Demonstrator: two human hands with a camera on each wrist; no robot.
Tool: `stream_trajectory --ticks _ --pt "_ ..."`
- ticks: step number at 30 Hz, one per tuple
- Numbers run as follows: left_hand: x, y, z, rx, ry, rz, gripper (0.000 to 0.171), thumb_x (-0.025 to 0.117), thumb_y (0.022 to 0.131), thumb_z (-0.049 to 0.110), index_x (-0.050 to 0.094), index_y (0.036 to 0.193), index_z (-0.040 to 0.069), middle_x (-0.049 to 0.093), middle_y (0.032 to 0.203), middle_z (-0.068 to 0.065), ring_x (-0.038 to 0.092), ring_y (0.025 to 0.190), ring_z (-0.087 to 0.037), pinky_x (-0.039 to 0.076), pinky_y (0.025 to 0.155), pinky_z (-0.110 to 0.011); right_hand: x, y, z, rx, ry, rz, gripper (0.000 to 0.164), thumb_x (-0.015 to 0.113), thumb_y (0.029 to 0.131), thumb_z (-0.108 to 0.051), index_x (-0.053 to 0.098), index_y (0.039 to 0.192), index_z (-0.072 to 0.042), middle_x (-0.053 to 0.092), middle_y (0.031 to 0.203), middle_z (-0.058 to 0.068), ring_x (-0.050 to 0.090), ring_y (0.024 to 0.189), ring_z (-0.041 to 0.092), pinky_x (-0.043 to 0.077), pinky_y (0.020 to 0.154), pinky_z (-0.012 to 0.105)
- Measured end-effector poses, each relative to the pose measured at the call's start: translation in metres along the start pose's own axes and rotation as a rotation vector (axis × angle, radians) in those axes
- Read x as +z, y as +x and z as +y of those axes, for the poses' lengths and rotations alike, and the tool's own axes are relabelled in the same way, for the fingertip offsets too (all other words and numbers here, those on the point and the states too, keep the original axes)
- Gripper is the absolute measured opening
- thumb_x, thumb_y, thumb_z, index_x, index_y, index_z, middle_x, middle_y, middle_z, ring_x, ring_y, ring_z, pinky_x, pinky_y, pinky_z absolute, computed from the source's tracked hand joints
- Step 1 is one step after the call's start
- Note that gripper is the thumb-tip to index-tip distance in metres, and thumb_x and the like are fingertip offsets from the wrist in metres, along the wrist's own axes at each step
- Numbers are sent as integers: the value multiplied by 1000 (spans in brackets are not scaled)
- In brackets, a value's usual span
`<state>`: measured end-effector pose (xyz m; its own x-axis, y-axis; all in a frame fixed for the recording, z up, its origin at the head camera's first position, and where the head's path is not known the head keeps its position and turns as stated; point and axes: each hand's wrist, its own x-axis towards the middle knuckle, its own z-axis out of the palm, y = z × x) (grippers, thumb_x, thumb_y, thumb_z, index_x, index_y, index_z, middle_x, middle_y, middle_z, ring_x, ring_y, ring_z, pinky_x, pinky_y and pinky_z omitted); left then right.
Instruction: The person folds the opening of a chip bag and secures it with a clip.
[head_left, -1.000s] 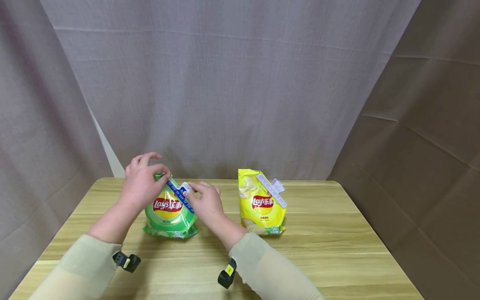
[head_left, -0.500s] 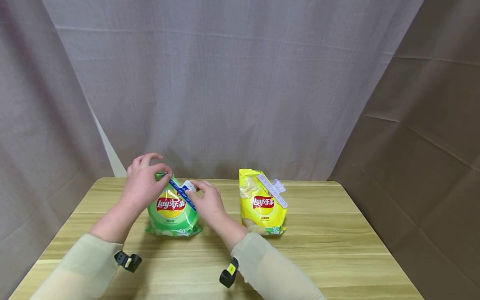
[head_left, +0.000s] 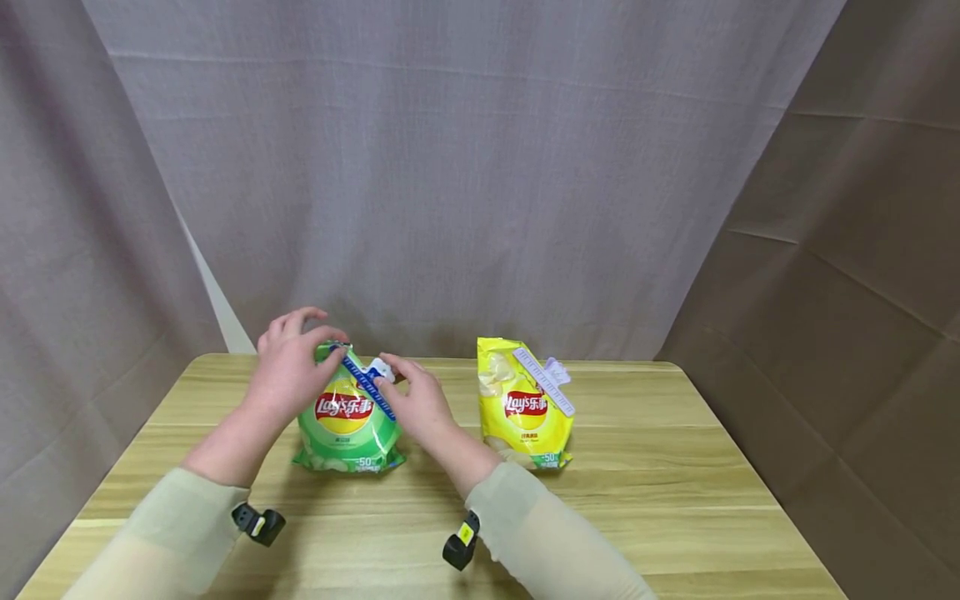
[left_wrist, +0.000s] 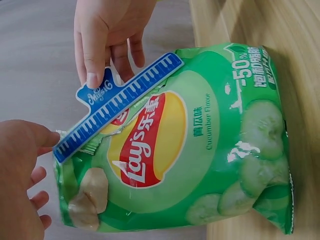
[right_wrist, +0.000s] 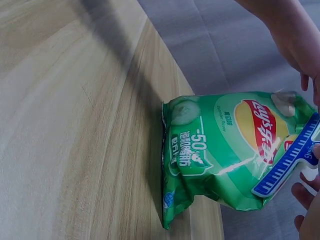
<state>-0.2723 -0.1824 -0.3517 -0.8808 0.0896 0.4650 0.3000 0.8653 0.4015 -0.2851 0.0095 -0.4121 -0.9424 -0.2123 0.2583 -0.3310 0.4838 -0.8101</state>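
Observation:
A green bag of potato chips (head_left: 347, 443) stands on the table at left, its face toward me. Across its slanted, torn top lies a blue bag clip (left_wrist: 125, 100) with a piano-key pattern and a tab. My left hand (head_left: 288, 375) pinches the bag's upper left corner at the clip's upper end, thumb and index finger together. With the thumb on its front, my right hand (head_left: 422, 407) pinches the clip's tab; in the left wrist view its other fingers reach behind. The right wrist view shows the clip's lower end (right_wrist: 267, 187) at the bag's edge.
To the right stands a yellow bag of potato chips (head_left: 517, 429), a lilac bag clip (head_left: 543, 382) on its slanted top corner. Both bags are near the back of the wooden table (head_left: 645, 508). Grey curtains (head_left: 480, 167) hang behind, and a brown one (head_left: 840, 275) at right.
The green bag, with its clip and both hands, has shifted slightly right and tilted a little more upright. The yellow bag stays put.

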Motion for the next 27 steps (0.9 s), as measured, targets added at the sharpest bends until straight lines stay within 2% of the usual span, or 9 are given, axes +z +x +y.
stream_trajectory --ticks 6,11,19,27 --pt "3 0 -1 4 20 -14 26 68 92 26 71 116 16 43 145 -17 28 136 -48 19 108 -67 -1 2 3 -10 -58 -33 46 56 102 -30 48 147 -23 61 129 1 57 117 18 48 98 38" --pt "4 0 -3 2 35 -30 32 67 93 27 68 122 16 41 146 -19 28 136 -48 19 108 -67 -2 2 5 -24 -77 -60 49 55 102 -27 44 150 -23 60 132 4 56 120 21 45 103 42" --pt "8 0 -6 -5 39 -53 42 67 93 28 61 133 17 37 150 -20 27 137 -50 18 108 -69 -1 2 9 -24 -37 -84 59 60 99 -27 37 153 -29 54 142 4 53 127 23 41 107 46" --pt "9 -2 -7 0 50 -73 55 67 93 28 51 144 17 34 152 -21 27 137 -51 17 108 -70 -2 2 12 -47 -3 -110 66 62 98 -25 31 156 -23 45 149 6 52 127 26 45 103 42"
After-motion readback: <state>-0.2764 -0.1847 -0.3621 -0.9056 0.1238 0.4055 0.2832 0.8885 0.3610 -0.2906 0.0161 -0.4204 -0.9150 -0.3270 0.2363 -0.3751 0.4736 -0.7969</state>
